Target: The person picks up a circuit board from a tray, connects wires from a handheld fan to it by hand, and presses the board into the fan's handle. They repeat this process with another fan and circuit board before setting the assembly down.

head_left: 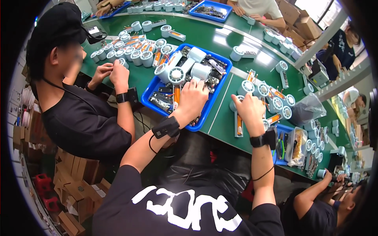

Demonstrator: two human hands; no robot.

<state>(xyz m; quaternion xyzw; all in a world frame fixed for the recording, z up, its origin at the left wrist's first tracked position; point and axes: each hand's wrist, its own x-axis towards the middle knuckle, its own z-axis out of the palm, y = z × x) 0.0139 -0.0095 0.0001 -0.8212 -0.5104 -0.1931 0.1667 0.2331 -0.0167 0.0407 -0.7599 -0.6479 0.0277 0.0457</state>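
Note:
My left hand [193, 97] reaches into a blue tray [214, 94] of white fan housings, circuit boards and orange cells, its fingers curled down onto the parts; what it grips is hidden. My right hand [248, 108] rests on the green table [204, 37], closed on a white fan part [237, 103] with an orange cell on its long handle. Both wrists wear black straps.
A person in black [78, 114] works at my left over rows of white fan units [136, 53]. Several finished units [275, 102] lie right of my hand, beside a clear bag [311, 110] and a small blue tray [281, 145]. Other workers sit around; cartons stand below left.

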